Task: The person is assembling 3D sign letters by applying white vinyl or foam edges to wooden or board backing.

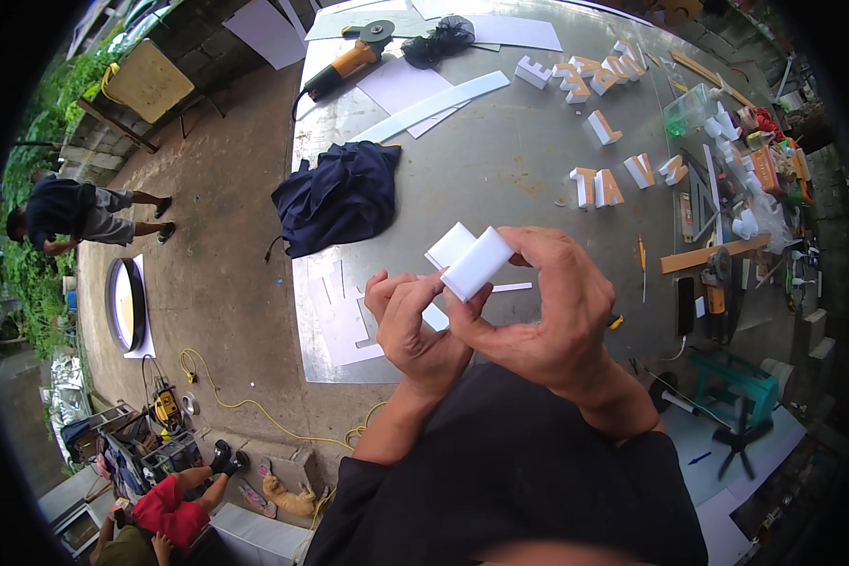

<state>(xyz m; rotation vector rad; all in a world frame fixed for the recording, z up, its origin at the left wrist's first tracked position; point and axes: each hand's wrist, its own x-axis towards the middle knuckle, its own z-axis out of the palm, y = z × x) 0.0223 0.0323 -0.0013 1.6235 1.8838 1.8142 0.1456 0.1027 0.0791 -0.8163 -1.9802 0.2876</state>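
Note:
Between my hands, above the near side of the metal table [472,156], I hold a white block-shaped channel letter [479,265] with smooth folded sides. My right hand [564,316] pinches it between thumb and forefinger at its right side and lower corner. The fingers of my left hand [418,325] are curled and press against its lower left edge. Which letter it forms cannot be made out from this side. Below my hands lie a cut white sheet [335,321] and a thin white strip [512,287].
Several white block letters [596,189] with tan faces stand toward the far right. A dark cloth [340,200] and an angle grinder [349,61] lie left. Tools, including a second grinder [717,283], crowd the right edge. One person [75,212] stands left; others sit lower left.

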